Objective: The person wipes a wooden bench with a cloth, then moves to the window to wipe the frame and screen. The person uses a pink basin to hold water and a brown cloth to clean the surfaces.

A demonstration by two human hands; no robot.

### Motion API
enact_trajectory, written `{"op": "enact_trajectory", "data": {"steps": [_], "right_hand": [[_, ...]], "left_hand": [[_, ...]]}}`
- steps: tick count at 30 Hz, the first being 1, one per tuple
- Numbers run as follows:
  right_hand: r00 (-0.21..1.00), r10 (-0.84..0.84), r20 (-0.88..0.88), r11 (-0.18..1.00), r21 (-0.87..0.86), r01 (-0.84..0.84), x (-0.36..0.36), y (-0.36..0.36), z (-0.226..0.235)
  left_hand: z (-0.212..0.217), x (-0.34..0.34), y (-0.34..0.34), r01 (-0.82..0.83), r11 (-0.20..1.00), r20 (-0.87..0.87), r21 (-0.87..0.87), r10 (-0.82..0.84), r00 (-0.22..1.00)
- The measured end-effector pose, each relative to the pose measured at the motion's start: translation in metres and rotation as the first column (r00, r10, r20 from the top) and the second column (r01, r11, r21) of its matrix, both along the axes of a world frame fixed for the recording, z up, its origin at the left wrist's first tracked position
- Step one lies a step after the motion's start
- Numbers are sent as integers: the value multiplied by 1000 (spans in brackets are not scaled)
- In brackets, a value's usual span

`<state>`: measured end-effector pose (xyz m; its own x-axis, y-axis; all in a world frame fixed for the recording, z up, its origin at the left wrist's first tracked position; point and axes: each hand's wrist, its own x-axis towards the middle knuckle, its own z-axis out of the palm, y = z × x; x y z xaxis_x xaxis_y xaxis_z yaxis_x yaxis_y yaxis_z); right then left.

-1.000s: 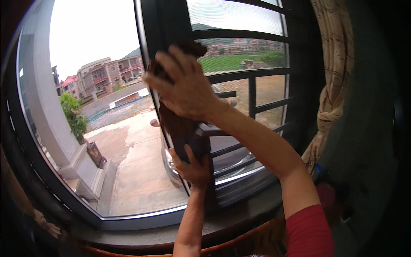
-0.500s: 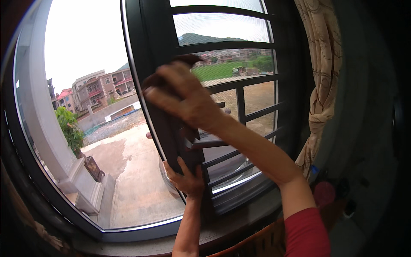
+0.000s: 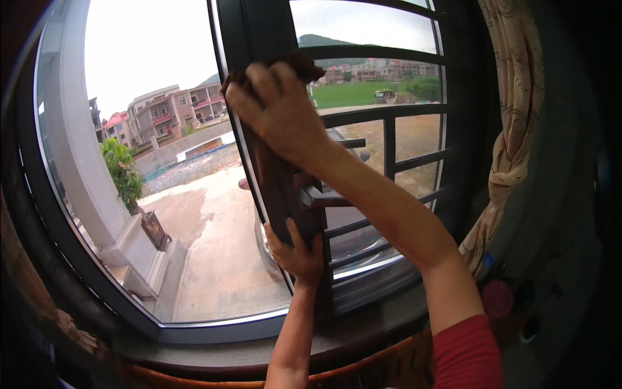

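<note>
My right hand (image 3: 278,113) presses a dark brown cloth (image 3: 304,65) against the upright dark window frame (image 3: 259,32), its fingers bent over the cloth. Below it, my left hand (image 3: 297,256) lies on the same upright, with fingers spread and pointing up. Between the two hands, a window handle (image 3: 317,196) sticks out to the right from the frame, partly behind my right forearm. Part of the cloth is hidden under my right hand.
Dark horizontal bars (image 3: 369,117) cross the window on the right. A patterned beige curtain (image 3: 512,84) hangs tied beside them. Along the bottom runs a sill (image 3: 214,353). Outside stand a pillar (image 3: 84,142), a potted plant (image 3: 120,168) and buildings (image 3: 168,117).
The view has shifted, so the window sits farther right and higher. My right hand, blurred before, has moved slightly up and left along the frame with the cloth. My left hand stays on the frame.
</note>
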<state>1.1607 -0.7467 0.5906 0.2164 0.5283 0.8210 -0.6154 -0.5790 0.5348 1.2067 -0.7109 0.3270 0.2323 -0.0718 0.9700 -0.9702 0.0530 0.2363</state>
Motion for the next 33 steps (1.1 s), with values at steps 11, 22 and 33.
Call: {"op": "enact_trajectory", "data": {"steps": [11,22,33], "right_hand": [[761,-225,-608,935,86,345,-11,51,-114],[959,-283,23,933,238,269,4,40,-80],[874,-348,-340,872,224,434,-40,47,-253]], "left_hand": [[8,-2,2,393,919,-462,0,-349,816],[7,0,10,132,991,-78,29,-130,988],[-42,48,58,681,731,-452,-29,-618,644]]}}
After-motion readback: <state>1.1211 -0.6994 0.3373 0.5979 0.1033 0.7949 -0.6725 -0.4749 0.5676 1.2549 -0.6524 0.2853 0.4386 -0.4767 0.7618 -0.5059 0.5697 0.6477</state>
